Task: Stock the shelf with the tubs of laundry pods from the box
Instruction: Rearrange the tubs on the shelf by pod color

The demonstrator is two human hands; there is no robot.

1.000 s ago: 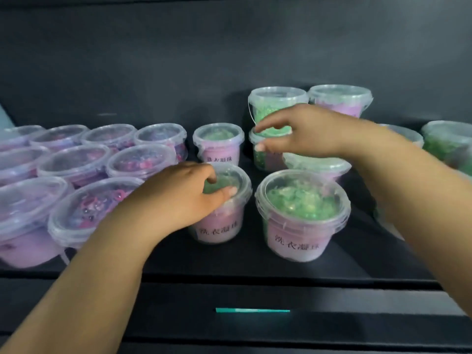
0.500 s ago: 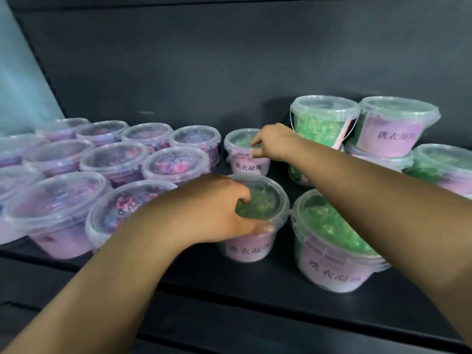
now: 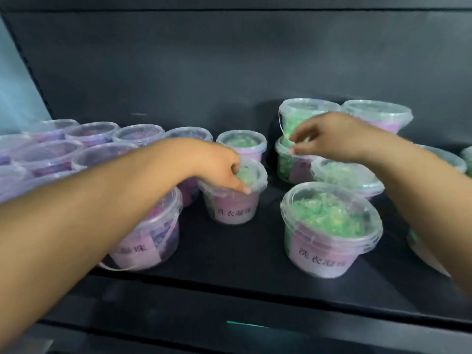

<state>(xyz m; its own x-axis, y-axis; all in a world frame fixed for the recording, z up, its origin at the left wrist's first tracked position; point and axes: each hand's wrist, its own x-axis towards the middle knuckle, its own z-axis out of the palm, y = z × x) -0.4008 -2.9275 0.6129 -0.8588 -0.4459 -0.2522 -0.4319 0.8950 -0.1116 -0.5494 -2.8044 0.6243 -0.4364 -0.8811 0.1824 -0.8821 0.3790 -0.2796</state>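
My right hand (image 3: 329, 135) has left the small green-pod tub (image 3: 242, 144) at the back and now pinches at the rim of the stacked green tub (image 3: 288, 159) to its right. My left hand (image 3: 219, 167) has slid onto the middle tub's lid (image 3: 251, 175).

A: Where does the head view look from?

B: From the person's head, in front of the dark shelf (image 3: 229, 251), facing forward and somewhat down onto its deck and back wall (image 3: 229, 67).

A: How near is it?

B: Near. Both forearms enter from the bottom corners, and the left hand (image 3: 217, 167) and right hand (image 3: 329, 136) sit around mid-frame. The front tub (image 3: 329, 233) fills much of the lower right.

A: Any lens effect?

B: It is wide-angle: the shelf's edges bow and the left rows of tubs (image 3: 63, 149) blur toward the border.

A: A second view to share with?

B: No, this is the only view.
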